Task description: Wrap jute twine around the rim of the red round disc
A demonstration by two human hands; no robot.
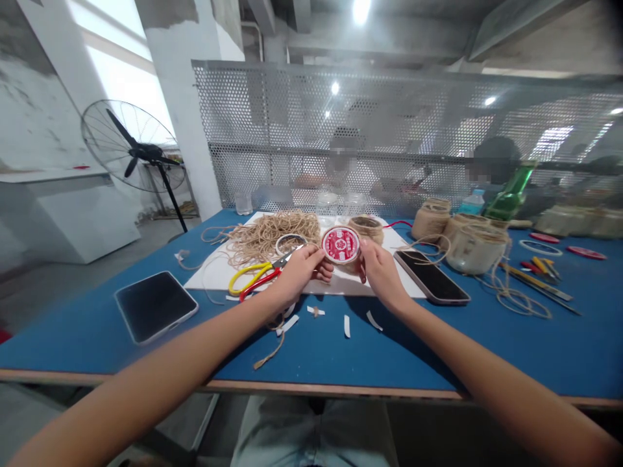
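Observation:
Between my two hands is a round red-labelled roll (341, 244), its printed face turned towards me; it looks like a tape roll. My left hand (307, 264) pinches its left edge, fingers curled. On the right edge, my right hand (377, 264) grips it with thumb and fingers. Something beige shows just below the red face, too small to name. Scissors with yellow and red handles (253, 275) lie beside my left hand, partly behind it. A white ring (291, 244) rests behind them, near a heap of jute twine (272, 235).
Twine-wrapped jars (474, 246) stand at right, near a green bottle (511, 191). A phone (431, 275) lies right, a tablet-like device (156, 306) left. White paper strips (347, 326) lie in front. A perforated screen (292, 117) borders the table, with people behind it.

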